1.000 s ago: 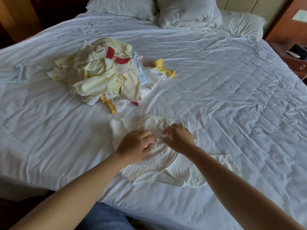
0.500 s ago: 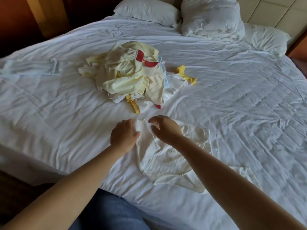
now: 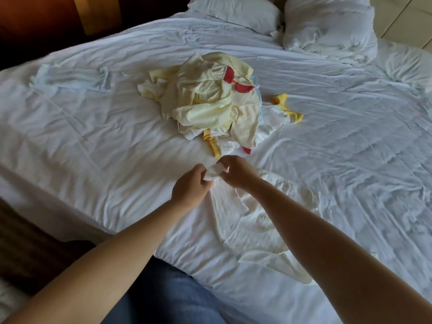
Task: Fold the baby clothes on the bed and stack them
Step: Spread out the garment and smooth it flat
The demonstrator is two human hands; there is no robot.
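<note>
A white baby garment (image 3: pixel 254 218) lies spread on the white bed sheet (image 3: pixel 93 148) in front of me. My left hand (image 3: pixel 190 185) and my right hand (image 3: pixel 236 170) both pinch a bunched white end of it (image 3: pixel 214 171), lifted a little off the sheet. Beyond them sits a loose pile of baby clothes (image 3: pixel 210 106), pale yellow and cream with red and yellow trims. A pale blue garment (image 3: pixel 72 77) lies flat at the far left.
Pillows (image 3: pixel 236 10) and a bunched duvet (image 3: pixel 327 29) lie at the head of the bed. The bed's near edge runs diagonally at lower left, with my jeans-clad leg (image 3: pixel 163 298) below it. Wooden furniture stands at upper left.
My hands moved from the garment's middle to its left end and now pinch and lift that end together. The view shifted left.
</note>
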